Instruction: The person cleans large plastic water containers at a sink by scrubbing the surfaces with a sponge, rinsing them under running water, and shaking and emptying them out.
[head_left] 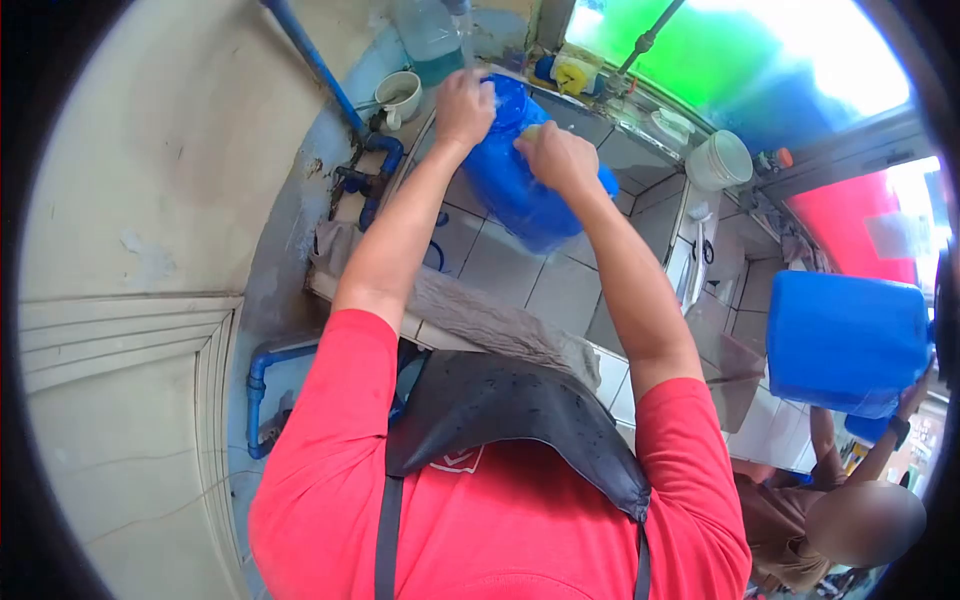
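Observation:
A blue plastic jerrycan (520, 205) lies tilted in the white-tiled sink (455, 240), its wide round mouth toward the tap (457, 8). My left hand (465, 110) is closed at the edge of that mouth, under the tap, where water seems to splash; its fingertips are partly hidden. Against the jerrycan's upper side, my right hand (560, 158) is closed on a small yellowish sponge (531, 132), of which only an edge shows. A grey cloth (480, 315) is draped along the sink's front edge, below my forearms.
A white cup (398, 95) and a clear jug of bluish liquid (430, 45) stand at the back left. A white bucket (718, 160) sits on the right ledge. At the right, a co-worker (800, 520) holds up another blue jerrycan (848, 340). Blue pipes (385, 155) line the left wall.

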